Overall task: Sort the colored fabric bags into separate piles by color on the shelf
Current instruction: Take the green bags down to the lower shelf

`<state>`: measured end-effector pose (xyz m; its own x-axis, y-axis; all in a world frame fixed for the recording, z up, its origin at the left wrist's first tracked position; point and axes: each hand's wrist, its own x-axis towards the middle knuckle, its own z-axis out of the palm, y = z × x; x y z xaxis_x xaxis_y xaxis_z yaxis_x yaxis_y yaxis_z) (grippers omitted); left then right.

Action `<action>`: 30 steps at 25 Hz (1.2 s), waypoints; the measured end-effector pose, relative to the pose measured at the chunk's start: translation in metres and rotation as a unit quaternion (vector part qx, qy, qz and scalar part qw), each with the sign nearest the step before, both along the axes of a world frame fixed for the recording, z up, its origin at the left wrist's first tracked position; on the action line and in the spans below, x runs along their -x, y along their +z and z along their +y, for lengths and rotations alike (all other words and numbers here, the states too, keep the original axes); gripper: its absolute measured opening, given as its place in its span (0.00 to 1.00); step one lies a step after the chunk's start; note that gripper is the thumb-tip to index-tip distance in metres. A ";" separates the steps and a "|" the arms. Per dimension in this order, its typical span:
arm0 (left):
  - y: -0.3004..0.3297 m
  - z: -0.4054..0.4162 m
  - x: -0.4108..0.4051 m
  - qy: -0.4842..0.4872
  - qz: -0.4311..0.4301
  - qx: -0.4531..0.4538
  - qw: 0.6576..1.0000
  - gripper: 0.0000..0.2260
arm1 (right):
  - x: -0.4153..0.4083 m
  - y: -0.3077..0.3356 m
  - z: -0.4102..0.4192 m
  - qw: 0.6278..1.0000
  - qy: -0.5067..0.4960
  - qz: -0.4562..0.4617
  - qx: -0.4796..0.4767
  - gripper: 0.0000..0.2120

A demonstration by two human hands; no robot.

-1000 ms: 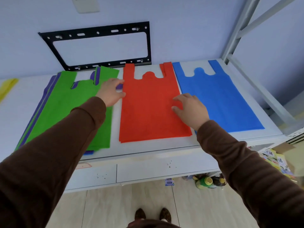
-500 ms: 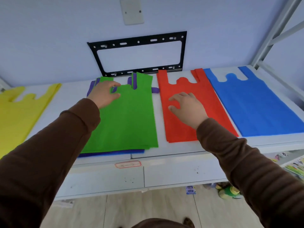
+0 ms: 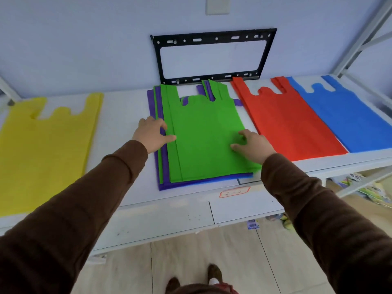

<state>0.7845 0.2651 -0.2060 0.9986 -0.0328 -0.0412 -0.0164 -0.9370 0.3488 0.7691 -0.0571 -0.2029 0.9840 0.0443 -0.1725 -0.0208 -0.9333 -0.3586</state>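
Observation:
A green bag [image 3: 203, 134] lies on top of a mixed stack in the middle of the white shelf [image 3: 121, 115], with purple bags [image 3: 151, 102] and a blue edge showing beneath it. My left hand [image 3: 152, 134] is at the stack's left edge, thumb on the green fabric and fingers curled at the edge, pinching the bag. My right hand [image 3: 252, 145] rests with spread fingers on the green bag's right side. A yellow bag [image 3: 46, 149] lies flat at far left. Right of the stack lie a red pile [image 3: 282, 124] and, beyond it, a blue bag [image 3: 347, 117].
A black metal bracket [image 3: 212, 37] hangs on the wall behind the stack. A grey shelf post [image 3: 360, 39] rises at the right end. Bare shelf surface shows between the yellow bag and the stack. Packets [image 3: 371, 187] sit on a lower level at right.
My left hand slid from the green bag's handles down to its left edge. My right hand left the red pile and came onto the green bag. The view swung left, revealing the yellow bag.

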 end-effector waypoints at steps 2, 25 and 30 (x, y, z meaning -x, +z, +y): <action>-0.005 -0.009 0.004 0.011 -0.001 -0.016 1.000 0.23 | 0.001 -0.003 0.006 1.000 -0.022 0.008 0.009 0.35; -0.008 -0.028 0.002 0.163 0.024 0.180 0.970 0.19 | -0.002 -0.025 0.013 0.998 0.038 -0.034 -0.036 0.38; -0.008 -0.029 0.000 0.186 0.051 0.243 0.951 0.32 | -0.003 -0.027 0.013 0.998 0.038 -0.022 -0.034 0.38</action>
<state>0.7841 0.2360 -0.2141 0.9362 0.2820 -0.2096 0.3425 -0.5989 0.7239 0.7725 -0.0443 -0.2300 0.9839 0.1294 -0.1236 0.0663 -0.9051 -0.4200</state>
